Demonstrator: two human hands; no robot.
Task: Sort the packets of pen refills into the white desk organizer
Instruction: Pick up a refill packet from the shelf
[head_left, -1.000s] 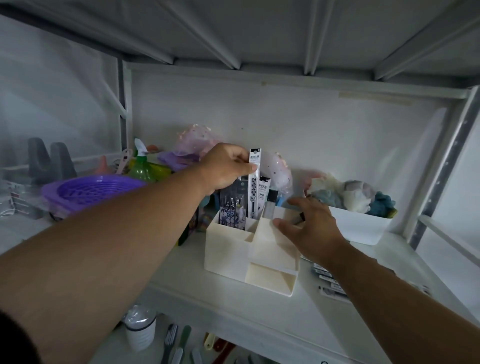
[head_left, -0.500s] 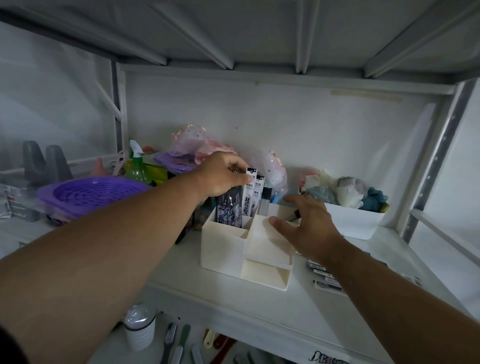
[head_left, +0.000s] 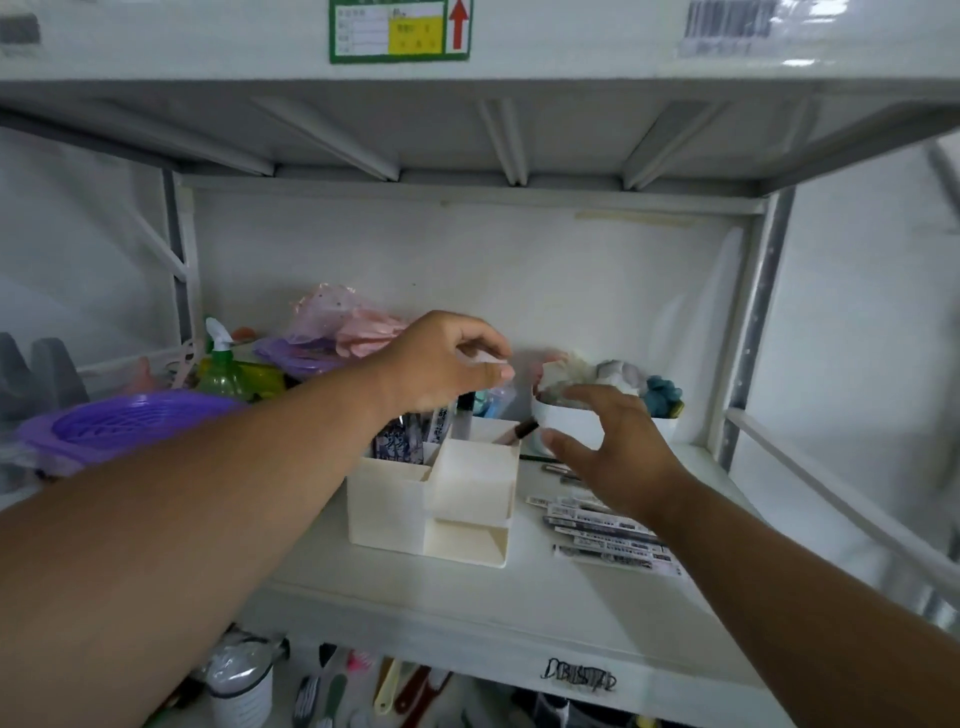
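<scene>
The white desk organizer (head_left: 387, 506) stands in the middle of the shelf. Several refill packets (head_left: 410, 439) stand upright in its rear left compartment, and a dark pen (head_left: 521, 431) leans in the rear right one. My left hand (head_left: 447, 364) hovers just above those packets with its fingers loosely curled, and it holds nothing that I can see. My right hand (head_left: 615, 449) floats to the right of the organizer with its fingers spread, touching nothing. Below it, several loose refill packets (head_left: 608, 532) lie flat on the shelf.
A white bin (head_left: 582, 423) of plush toys sits behind my right hand. A purple basket (head_left: 119, 423), a green spray bottle (head_left: 223, 369) and pink bags (head_left: 343, 322) crowd the back left. The shelf post (head_left: 753, 332) stands at the right. Tools lie on the lower shelf.
My left hand lowered a packet into the rear left compartment and let go of it. My right hand lifted off the organizer and shifted right. The view pulled back and up.
</scene>
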